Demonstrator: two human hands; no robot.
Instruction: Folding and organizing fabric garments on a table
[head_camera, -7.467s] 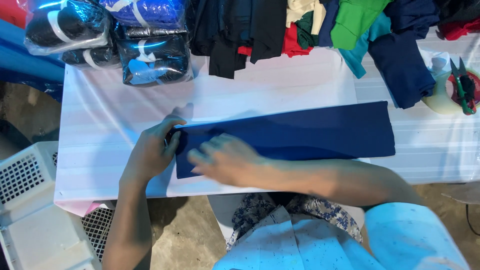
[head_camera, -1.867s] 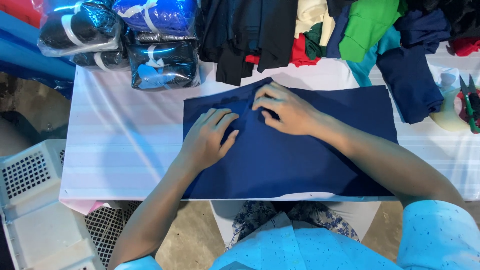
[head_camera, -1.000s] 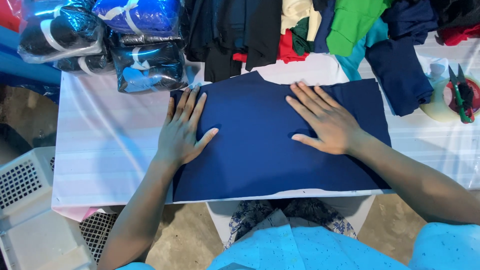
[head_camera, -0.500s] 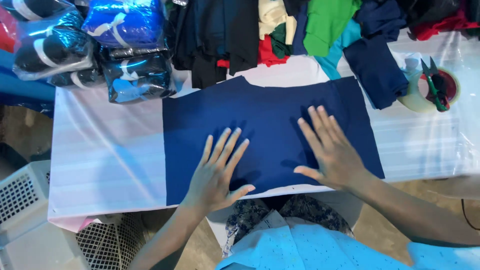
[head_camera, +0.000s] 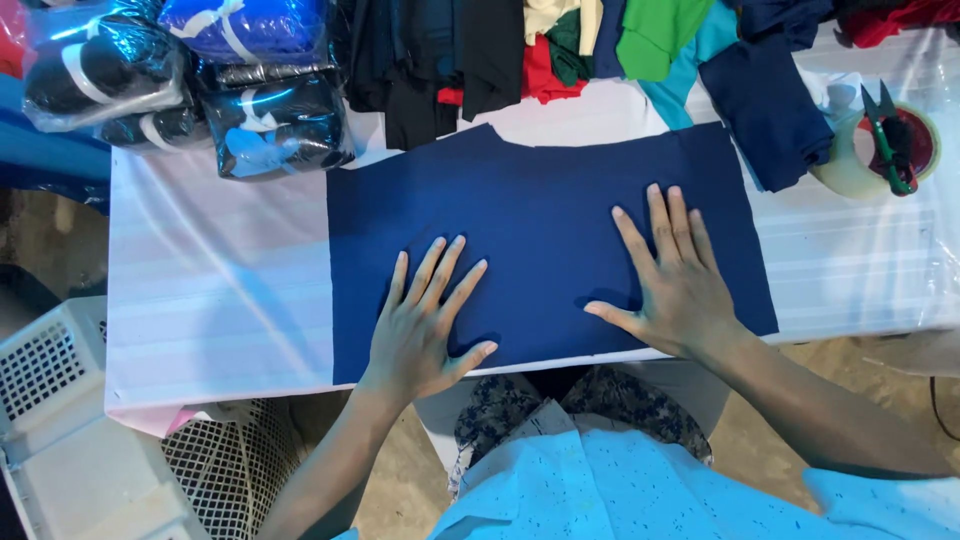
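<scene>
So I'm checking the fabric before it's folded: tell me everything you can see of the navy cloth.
The navy cloth is a plain dark blue piece, matte and soft-looking, spread flat and smooth on the white table. It is roughly rectangular, with a shallow curved cut-out in its far edge. Its near edge lies along the table's near edge. The left hand and right hand rest palm-down on it, fingers spread.

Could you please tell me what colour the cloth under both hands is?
The cloth is plain navy blue, seen in the head view.
</scene>
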